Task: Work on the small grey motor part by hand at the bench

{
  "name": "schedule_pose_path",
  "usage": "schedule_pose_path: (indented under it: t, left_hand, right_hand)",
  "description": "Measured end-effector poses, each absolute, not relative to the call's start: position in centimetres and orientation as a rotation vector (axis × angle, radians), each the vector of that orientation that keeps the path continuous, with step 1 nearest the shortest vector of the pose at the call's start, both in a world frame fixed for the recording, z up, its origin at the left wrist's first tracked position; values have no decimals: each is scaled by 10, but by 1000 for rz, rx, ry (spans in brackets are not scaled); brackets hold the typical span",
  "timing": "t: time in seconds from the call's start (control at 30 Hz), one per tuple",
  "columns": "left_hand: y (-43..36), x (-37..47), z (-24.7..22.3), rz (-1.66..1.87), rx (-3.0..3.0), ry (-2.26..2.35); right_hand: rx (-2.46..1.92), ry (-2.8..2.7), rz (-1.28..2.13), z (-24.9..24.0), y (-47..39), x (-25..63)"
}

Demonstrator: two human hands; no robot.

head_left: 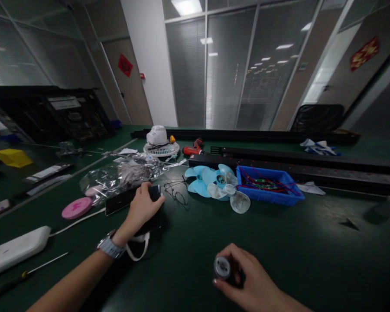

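My right hand point(247, 279) is closed around a small dark cylinder with a grey metal end point(222, 267), low in the view at right of centre. Farther left, my left hand point(145, 204) rests with bent fingers on a dark flat device point(155, 193). Another black flat device point(118, 201) lies just left of that hand. A white cable point(139, 255) loops out below the wrist with the watch. Whether the left fingers grip the device or only lie on it, I cannot tell.
Light blue fan blades point(201, 180) lie beside a blue bin point(269, 184) of wires. Behind them are a red power drill point(192, 149) and a white fan part point(157, 138). Clear plastic bags point(117, 173), a pink disc point(77, 208), a power strip point(17, 249) and a screwdriver point(26, 274) sit left.
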State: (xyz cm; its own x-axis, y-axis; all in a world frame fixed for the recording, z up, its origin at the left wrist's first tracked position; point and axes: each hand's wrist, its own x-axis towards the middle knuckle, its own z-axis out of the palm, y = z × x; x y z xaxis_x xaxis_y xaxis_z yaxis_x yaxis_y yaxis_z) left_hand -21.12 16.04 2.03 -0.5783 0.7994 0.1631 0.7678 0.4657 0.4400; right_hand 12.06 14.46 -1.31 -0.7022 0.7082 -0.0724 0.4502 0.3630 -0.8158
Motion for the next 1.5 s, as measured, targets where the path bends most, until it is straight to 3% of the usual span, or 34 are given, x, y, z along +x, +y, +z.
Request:
schedule_pose_path:
  t: [0.17,0.33,0.5,0.67,0.87,1.1,1.33,1.5]
  left_hand:
    - [157,-221,22,889,1415,2528]
    - [119,-230,15,1244,1202,2136]
    - [79,-221,0,1194,1348,2093]
    - [71,-210,-1,1163,1530,2109]
    - [64,-210,-5,1161,1708,2086]
    - [64,-211,-6,1141,1763,2088]
    - [65,-211,-8,1158,1763,2088]
    - [65,-211,-8,1154,1756,2092]
  right_hand:
    - [-1022,-2342,1342,-5,148,126]
    - [-872,-2481,1518,35,177,149]
    - [-894,-2139,1755,58,217,105]
    - [-995,-1902,2314,44,231,5]
    - [-963,-2170,2350,25,211,-71]
    - [-1082,-2263,2135,25,204,-90]
    - [-778,-1874,2691,17,223,-73]
    - [-750,-1777,2700,12,226,-68]
